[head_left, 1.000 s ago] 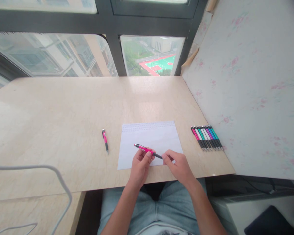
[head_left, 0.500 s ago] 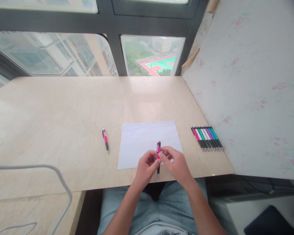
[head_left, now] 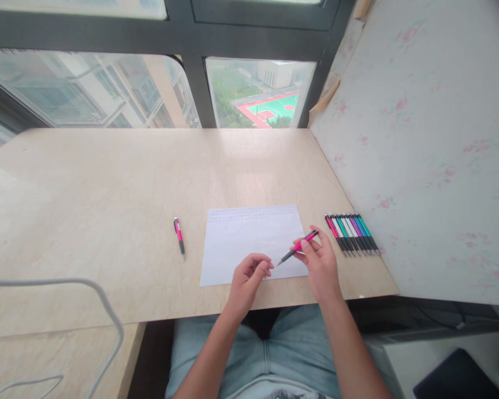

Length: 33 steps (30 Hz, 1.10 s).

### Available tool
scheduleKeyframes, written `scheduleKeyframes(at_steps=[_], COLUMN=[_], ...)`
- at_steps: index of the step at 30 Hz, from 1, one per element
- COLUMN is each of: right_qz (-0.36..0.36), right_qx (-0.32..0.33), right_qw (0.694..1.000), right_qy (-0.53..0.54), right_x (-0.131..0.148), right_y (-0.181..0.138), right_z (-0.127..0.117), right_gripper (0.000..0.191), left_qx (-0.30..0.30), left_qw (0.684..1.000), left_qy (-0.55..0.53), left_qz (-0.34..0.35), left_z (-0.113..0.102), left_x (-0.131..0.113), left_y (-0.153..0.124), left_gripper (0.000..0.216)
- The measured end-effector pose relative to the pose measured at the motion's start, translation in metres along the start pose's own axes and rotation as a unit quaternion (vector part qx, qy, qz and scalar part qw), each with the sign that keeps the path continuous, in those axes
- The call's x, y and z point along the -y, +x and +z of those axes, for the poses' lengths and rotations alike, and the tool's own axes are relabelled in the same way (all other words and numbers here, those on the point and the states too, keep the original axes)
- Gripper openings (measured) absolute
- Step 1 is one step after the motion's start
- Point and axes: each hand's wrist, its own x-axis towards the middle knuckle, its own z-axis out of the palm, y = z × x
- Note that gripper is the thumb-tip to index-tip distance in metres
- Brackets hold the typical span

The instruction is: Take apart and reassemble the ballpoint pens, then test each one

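A white sheet of paper (head_left: 249,235) with faint writing along its top edge lies on the beige table (head_left: 108,183) in front of me. My right hand (head_left: 321,261) is closed on a pink and black pen (head_left: 298,247), held slanted with its tip pointing down-left over the paper's right part. My left hand (head_left: 249,275) rests at the paper's near edge with fingers loosely curled and nothing in them, close to the pen tip. A second pink and black pen (head_left: 178,237) lies alone on the table to the left of the paper.
A row of several pens (head_left: 351,234) in pink, white, green, purple and blue lies at the table's right edge by a pale flowered wall panel (head_left: 419,138). A white cable (head_left: 83,288) loops at the lower left. A window (head_left: 258,88) lies beyond the table.
The pen passed from both hands into my right hand alone, which moved right and turned it tip down-left. My left hand let go and stayed by the paper's near edge.
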Motion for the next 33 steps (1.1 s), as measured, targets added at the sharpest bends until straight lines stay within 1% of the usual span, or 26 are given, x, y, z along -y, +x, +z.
scheduleKeyframes(at_steps=[2, 4, 11, 14, 18, 24, 30, 33], right_qz=[-0.01, -0.013, -0.018, -0.006, -0.005, -0.029, -0.014, -0.019], right_qx=[-0.02, -0.031, -0.02, -0.01, -0.01, -0.027, -0.027, -0.026], right_qw=[1.0, 0.999, 0.999, 0.999, 0.998, 0.997, 0.997, 0.997], right_qy=[0.02, 0.028, 0.034, 0.047, 0.057, 0.062, 0.07, 0.068], right_x=[-0.0018, -0.0026, -0.0017, -0.0003, 0.0012, 0.0004, 0.0001, 0.0006], right_y=[0.001, 0.001, -0.0016, -0.0018, -0.0017, -0.0011, -0.001, -0.0016], right_z=[-0.0009, -0.0015, -0.0004, 0.0002, -0.0003, -0.0018, -0.0022, -0.0021], right_gripper=[0.06, 0.058, 0.05, 0.052, 0.056, 0.051, 0.053, 0.053], left_qx=[-0.002, 0.0, -0.005, -0.009, -0.009, -0.007, -0.005, -0.005], left_qw=[1.0, 1.0, 1.0, 1.0, 0.999, 0.999, 0.999, 0.999], left_qy=[-0.007, -0.011, -0.022, -0.025, -0.034, -0.038, -0.042, -0.044], left_qz=[-0.003, -0.004, -0.006, -0.008, -0.006, -0.005, -0.006, -0.008], left_z=[-0.0011, -0.0016, -0.0016, -0.002, -0.0032, -0.0041, -0.0039, -0.0041], left_x=[0.0019, 0.0033, 0.0033, 0.0036, 0.0053, 0.0077, 0.0074, 0.007], left_y=[0.0005, 0.0008, 0.0007, 0.001, 0.0016, 0.0015, 0.0015, 0.0017], left_gripper=[0.018, 0.017, 0.017, 0.017, 0.017, 0.015, 0.014, 0.015])
